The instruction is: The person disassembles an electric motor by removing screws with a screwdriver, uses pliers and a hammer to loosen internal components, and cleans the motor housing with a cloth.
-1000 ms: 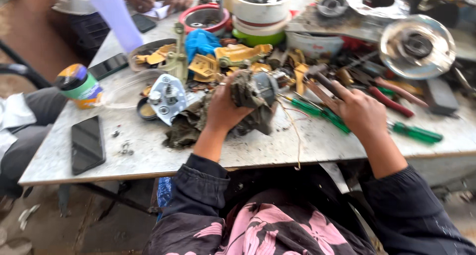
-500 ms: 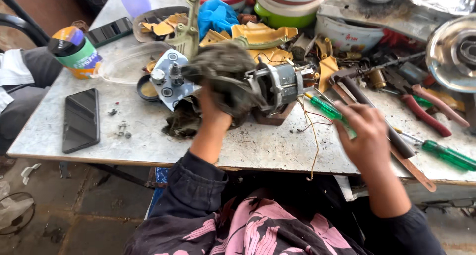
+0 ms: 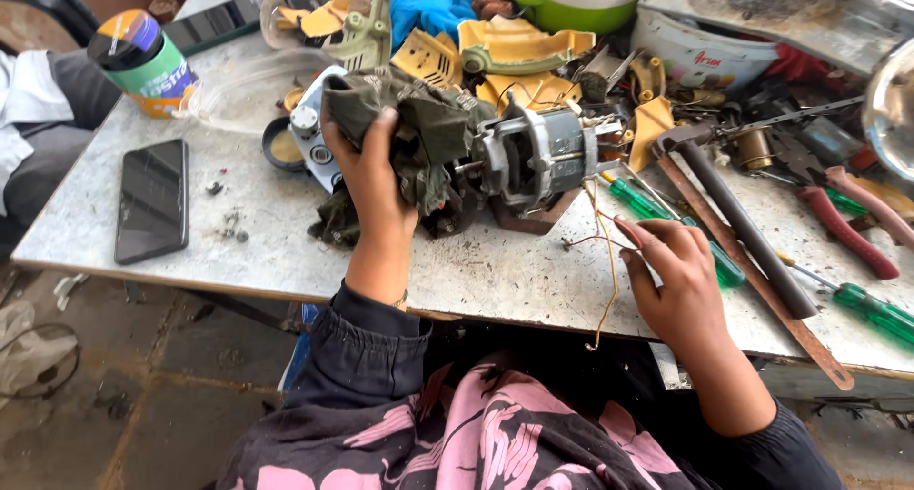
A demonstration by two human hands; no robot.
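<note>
left hand [image 3: 373, 180]: fingers curled over a dark green rag [image 3: 419, 138], pressing it on the electric motor [image 3: 538, 157]
right hand [image 3: 678, 276]: fingertips pinched on thin wires [image 3: 609, 261] trailing from the motor
motor: mid-table [image 3: 495, 276], on a wood block [image 3: 533, 219]
nearby: green screwdrivers [image 3: 666, 219]; black phone [image 3: 152, 200] far left

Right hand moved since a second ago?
Yes. The right hand came off the green screwdrivers toward the table's near edge, now at the motor's wires.
</note>
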